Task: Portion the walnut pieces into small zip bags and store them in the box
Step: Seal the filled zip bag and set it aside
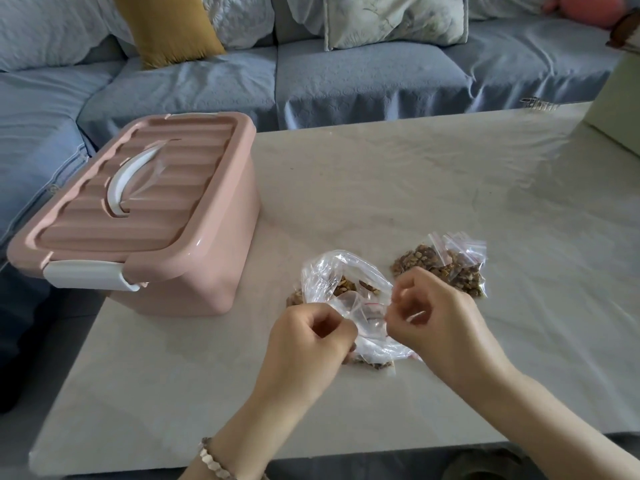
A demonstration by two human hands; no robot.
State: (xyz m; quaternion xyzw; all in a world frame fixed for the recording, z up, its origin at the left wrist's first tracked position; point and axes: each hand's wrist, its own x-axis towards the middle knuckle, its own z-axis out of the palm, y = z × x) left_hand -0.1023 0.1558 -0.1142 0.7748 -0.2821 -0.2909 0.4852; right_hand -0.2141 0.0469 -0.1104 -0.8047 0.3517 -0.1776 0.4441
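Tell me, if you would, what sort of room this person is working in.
Most likely a home living room: a blue-covered sofa with a mustard-yellow cushion stands behind the pale table, and a pink storage box with its lid on sits on the table.

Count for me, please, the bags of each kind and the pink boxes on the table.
Pink plastic lidded storage box: 1
Large clear plastic bag of walnut pieces: 1
Small clear zip bag, pinched by the left hand and right hand: 1
Filled small zip bags, overlapping, as far as shows: 2
Total: 5
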